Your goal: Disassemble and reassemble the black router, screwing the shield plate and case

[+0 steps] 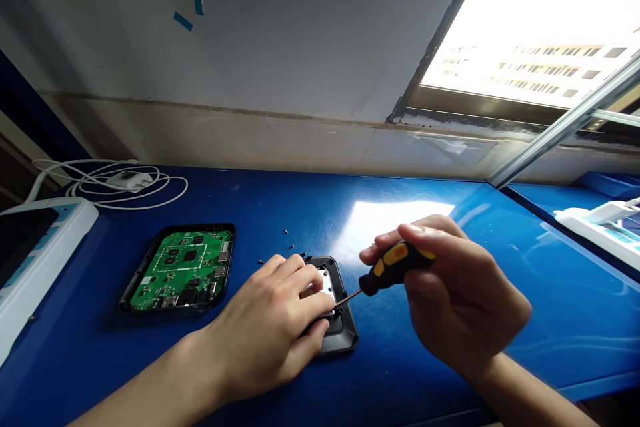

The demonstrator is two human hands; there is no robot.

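Right hand (pixel 460 300), at the lower right of the frame, is wrapped around a slim metal-shafted screwdriver (pixel 397 263) with a thick black and yellow grip, and its tip comes down inside a shallow black plastic cover (pixel 345 340) in the lower centre. This cover lies on the glossy blue tabletop (pixel 410 373), with a flat pale plate (pixel 326 278) inside it. I judge the cover to be light and quite stiff, so it may slide on such a smooth surface when it is pushed from the side; the outer rim seems the best place to take hold, while its small raised inner parts could break under force. The screwdriver should be easy to control by its thick grip, which probably does not slip. As for the left hand (pixel 280 313), it rests over the left part of the cover, fingers bent and slightly spread, one fingertip just beside the screwdriver's tip; whether they pinch something small, I cannot tell.
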